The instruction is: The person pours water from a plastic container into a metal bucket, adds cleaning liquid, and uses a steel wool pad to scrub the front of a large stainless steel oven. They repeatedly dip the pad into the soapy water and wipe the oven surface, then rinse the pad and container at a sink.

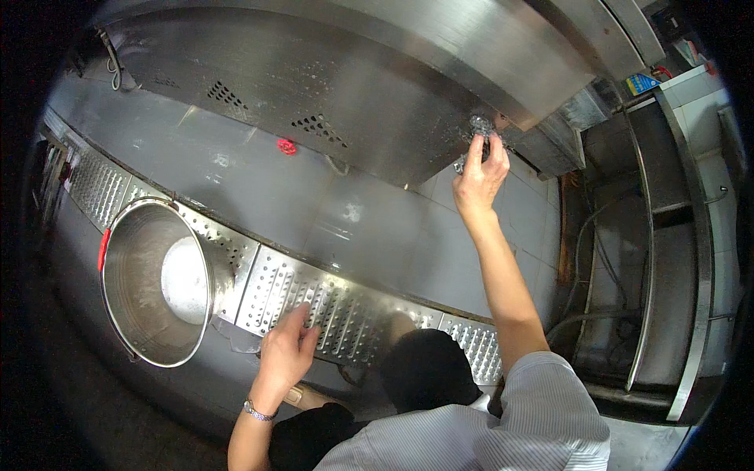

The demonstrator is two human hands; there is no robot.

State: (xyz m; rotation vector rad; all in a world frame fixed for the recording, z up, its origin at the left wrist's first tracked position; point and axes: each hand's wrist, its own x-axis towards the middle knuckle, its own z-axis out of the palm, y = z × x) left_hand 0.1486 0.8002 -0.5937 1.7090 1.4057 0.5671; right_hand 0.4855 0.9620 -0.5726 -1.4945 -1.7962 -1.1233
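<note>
My right hand (481,177) reaches far forward at the right. Its fingers press a silver wire scourer (481,125) against the lower edge of a stainless steel equipment panel (377,102). Lower down, my left hand (287,352) hovers over the perforated metal drain grating (267,294), holding nothing, its fingers loosely bent and apart. A watch is on that wrist. To its left stands a large metal bucket (126,251) with a red grip on its handle; its bottom looks pale and shiny.
A red valve wheel (287,147) sits by the panel's lower edge, near triangular vent holes. Grey floor tiles (275,200) look wet in places. At the right stands a metal rack (652,235) with hoses underneath. A thin pipe (110,51) is at the far left.
</note>
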